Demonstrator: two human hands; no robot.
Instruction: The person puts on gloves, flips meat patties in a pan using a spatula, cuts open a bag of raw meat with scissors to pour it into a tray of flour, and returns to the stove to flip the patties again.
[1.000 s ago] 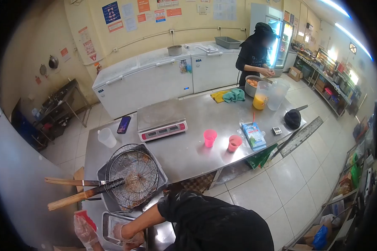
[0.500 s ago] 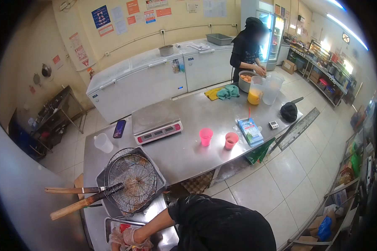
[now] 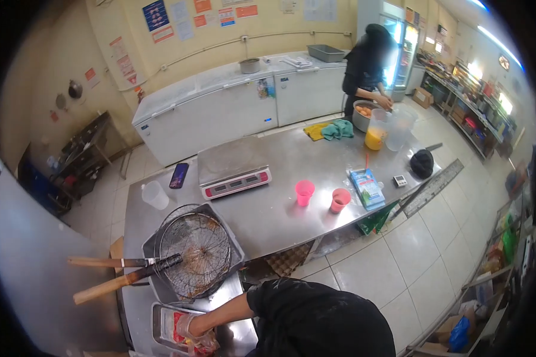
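Note:
At the lower edge, my right hand (image 3: 199, 334) wears a clear plastic glove and reaches down into a steel tray (image 3: 156, 333). Beneath and beside it lies something red and yellow (image 3: 176, 324), too blurred to name. The fingers point away and are mostly hidden, so their grip does not show. My left hand is outside the picture. Just beyond the tray, a wire skimmer basket (image 3: 193, 253) with wooden handles (image 3: 104, 290) rests over a grey bin (image 3: 235, 250).
The steel table (image 3: 262, 223) bears a scale (image 3: 235, 184), a phone (image 3: 179, 175), a clear jug (image 3: 155, 195), pink cups (image 3: 304, 193) and a blue packet (image 3: 367, 189). Across it, another person (image 3: 366, 65) works over a pot of eggs (image 3: 363, 119), beside a jug of yellow liquid (image 3: 374, 138).
My left hand, gloved and beside the right in the tray before, has left the picture. My right hand has turned slightly over the tray. The whole view has shifted a little.

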